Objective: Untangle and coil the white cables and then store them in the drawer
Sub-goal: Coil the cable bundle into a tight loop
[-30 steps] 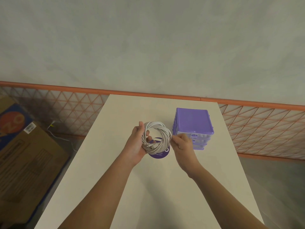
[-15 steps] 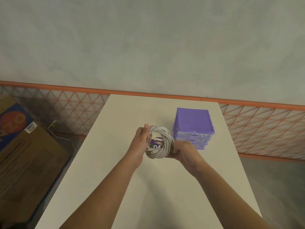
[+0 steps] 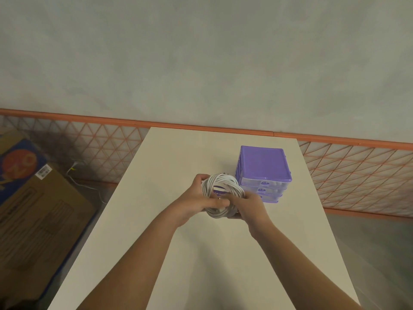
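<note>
A coil of white cable is held between both hands above the middle of the white table. My left hand grips its left side, thumb reaching across the lower loops. My right hand holds the coil's lower right edge, fingers wrapped under it. Through the ring shows a purple round label lying on the table. The purple drawer unit stands just right of the coil, all its clear drawers pushed in.
A large cardboard box sits on the floor to the left of the table, with a thin white wire beside it. An orange lattice wall strip runs behind the table.
The coil has tilted and dropped slightly nearer me. My right hand slid from pinching the right rim to cupping the lower right. My left thumb moved across the lower loops.
</note>
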The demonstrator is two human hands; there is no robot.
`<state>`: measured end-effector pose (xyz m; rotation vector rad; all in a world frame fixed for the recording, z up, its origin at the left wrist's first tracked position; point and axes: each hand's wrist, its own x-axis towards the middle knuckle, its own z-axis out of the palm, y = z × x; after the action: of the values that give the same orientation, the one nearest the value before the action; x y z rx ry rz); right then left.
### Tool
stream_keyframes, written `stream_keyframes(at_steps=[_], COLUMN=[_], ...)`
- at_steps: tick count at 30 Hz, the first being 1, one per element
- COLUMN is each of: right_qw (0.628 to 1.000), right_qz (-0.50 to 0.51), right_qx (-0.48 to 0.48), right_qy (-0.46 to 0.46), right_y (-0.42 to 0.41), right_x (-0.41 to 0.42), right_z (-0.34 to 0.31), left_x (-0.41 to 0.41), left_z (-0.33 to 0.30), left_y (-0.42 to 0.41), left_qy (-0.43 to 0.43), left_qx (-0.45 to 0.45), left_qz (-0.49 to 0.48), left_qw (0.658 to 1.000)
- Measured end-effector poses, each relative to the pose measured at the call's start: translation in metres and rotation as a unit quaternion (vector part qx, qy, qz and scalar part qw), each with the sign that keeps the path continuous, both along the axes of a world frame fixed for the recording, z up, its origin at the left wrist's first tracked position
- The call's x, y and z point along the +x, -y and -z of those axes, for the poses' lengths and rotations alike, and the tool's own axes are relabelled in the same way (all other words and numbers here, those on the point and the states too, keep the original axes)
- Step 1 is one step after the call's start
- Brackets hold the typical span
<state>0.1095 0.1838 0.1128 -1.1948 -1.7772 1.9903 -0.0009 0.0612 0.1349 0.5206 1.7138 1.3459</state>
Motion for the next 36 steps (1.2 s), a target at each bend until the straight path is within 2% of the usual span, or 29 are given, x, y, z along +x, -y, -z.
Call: stream_keyframes(at_steps=[4, 8, 10, 12, 16, 22, 27, 32, 36], right_qw=[0.998, 0.979, 0.972, 0.978, 0.985, 0.99, 0.982, 0.981, 0.981], right_qz=[-0.016, -0.114, -0.149, -0.157, -0.155, -0.105, -0.067, -0.039, -0.039], right_qx=[0.056, 0.149, 0.157, 0.112, -0.062, -0.037, -0.103, -0.111, -0.099], right_qy=[-0.003, 0.076, 0.092, 0.077, -0.043, -0.086, -0.146, -0.155, -0.164], right_y=[-0.001, -0.005, -0.008, -0.013, -0.024, -0.024, -0.021, -0.017, -0.014], right_x=[0.002, 0.007, 0.008, 0.009, 0.014, 0.014, 0.012, 0.013, 0.013], right_z=[-0.005, -0.008, -0.006, -0.003, 0.0, 0.009, 0.019, 0.022, 0.018], left_x=[0.0, 0.001, 0.003, 0.005, 0.004, 0.003, 0.003, -0.001, -0.003], left_z=[-0.002, 0.0, 0.003, 0.005, 0.003, 0.003, 0.003, -0.004, -0.006], left_y=[0.0, 0.002, 0.003, 0.004, 0.005, 0.002, 0.001, 0.001, 0.001], left_qy=[-0.006, -0.012, -0.025, -0.039, -0.079, -0.13, -0.153, -0.137, -0.169], left_qx=[-0.017, -0.029, -0.031, -0.026, -0.011, 0.01, 0.017, 0.002, 0.009], left_qz=[0.014, 0.006, -0.006, -0.026, -0.08, -0.099, -0.098, -0.034, -0.049], left_qw=[1.0, 0.999, 0.999, 0.999, 0.994, 0.987, 0.983, 0.99, 0.984])
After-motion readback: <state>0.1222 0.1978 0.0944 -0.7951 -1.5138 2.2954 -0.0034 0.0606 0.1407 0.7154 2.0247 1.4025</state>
